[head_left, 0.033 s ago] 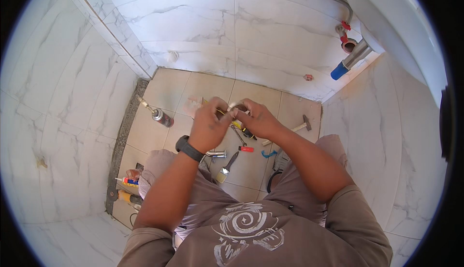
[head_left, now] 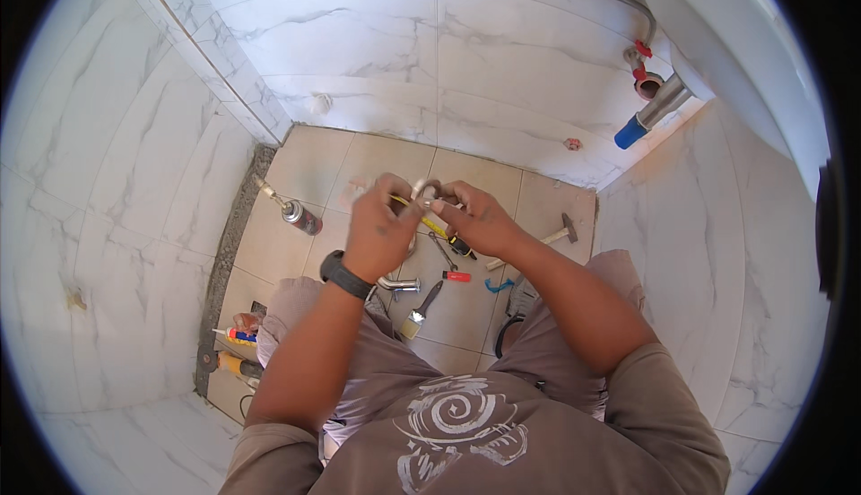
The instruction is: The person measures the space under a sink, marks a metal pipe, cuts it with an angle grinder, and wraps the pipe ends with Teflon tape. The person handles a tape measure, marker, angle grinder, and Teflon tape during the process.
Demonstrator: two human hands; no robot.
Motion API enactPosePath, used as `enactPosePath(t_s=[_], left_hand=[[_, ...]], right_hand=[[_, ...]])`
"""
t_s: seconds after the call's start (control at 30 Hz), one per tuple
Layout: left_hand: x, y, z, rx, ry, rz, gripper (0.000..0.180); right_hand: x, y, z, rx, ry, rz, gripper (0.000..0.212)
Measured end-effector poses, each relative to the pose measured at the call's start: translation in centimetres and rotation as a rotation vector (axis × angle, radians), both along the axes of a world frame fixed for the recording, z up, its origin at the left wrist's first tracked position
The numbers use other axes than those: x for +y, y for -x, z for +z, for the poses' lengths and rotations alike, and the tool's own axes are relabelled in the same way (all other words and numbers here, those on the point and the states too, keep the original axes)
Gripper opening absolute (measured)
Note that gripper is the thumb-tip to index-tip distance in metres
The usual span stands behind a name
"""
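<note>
we've got our left hand [head_left: 381,226] and right hand [head_left: 480,221] both pinching a small curved metal fitting [head_left: 429,194] | wooden-handled hammer [head_left: 549,235] at 3 o'clock | paintbrush [head_left: 420,313] at 6

Walls [head_left: 377,38] were glossy white marble-look tile, smooth. Floor [head_left: 377,168] was matt beige tile; the strip [head_left: 231,253] along its left edge looked rough and gritty. The small fitting [head_left: 429,192] between the hands appeared bright metal. Chrome pipe piece [head_left: 399,284] was polished. Hammer [head_left: 549,237] had a wooden handle. Trousers [head_left: 395,360] were matt cloth.
</note>
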State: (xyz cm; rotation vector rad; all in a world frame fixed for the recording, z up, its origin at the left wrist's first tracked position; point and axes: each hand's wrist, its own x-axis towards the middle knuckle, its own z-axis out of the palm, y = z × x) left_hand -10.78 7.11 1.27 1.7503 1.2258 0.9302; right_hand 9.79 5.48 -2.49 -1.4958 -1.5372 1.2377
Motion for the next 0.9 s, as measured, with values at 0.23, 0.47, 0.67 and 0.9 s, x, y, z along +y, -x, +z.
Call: enactPosePath(t_s=[0.23, 0.47, 0.67, 0.9], left_hand=[[3.1, 4.8, 5.4, -0.228, -0.120, 0.050, 0.021], [6.6, 6.6, 2.6, 0.024, -0.120, 0.115, 0.016], [7.4, 9.8, 2.0, 0.063, -0.023, 0.195, 0.015], [8.5, 11.2, 0.7, 0.058, 0.118, 0.235, 0.014]], right_hand=[[4.2, -0.9, -6.1, -0.524, -0.022, 0.203, 0.027], [7.6, 3.0, -26.2, -0.358, 0.321, 0.226, 0.027], [8.2, 9.5, -34.1, -0.116, 0.816, -0.278, 0.057], [10.8, 13.0, -38.8, -0.454, 0.687, -0.422, 0.064]])
